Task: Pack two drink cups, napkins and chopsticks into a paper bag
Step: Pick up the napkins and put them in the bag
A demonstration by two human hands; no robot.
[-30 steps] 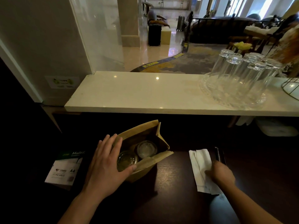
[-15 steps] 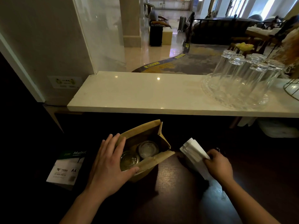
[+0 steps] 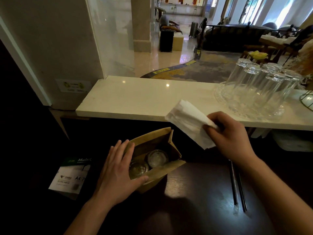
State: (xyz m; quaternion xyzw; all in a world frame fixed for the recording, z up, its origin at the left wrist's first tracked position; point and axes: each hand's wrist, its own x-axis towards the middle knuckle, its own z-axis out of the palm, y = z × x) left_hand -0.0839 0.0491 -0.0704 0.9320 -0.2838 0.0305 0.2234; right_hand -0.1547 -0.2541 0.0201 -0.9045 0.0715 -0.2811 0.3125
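A brown paper bag (image 3: 157, 174) stands open on the dark table. Two drink cups with clear lids sit inside it, one at the left (image 3: 138, 169) and one at the right (image 3: 157, 158). My left hand (image 3: 118, 170) grips the bag's left side and front rim. My right hand (image 3: 232, 136) holds a stack of white napkins (image 3: 188, 119) in the air, above and to the right of the bag's mouth. A pair of dark chopsticks (image 3: 237, 185) lies on the table at the right, under my right forearm.
A pack of A4 paper (image 3: 71, 175) lies left of the bag. Behind the table runs a pale stone counter (image 3: 135, 99). Upturned drinking glasses on a glass tray (image 3: 254, 89) stand on its right part, with a wire basket (image 3: 307, 100) at the far right.
My right hand picked the napkins off the table and raised them up and left, over toward the bag. The chopsticks are now uncovered. My left hand stayed on the bag.
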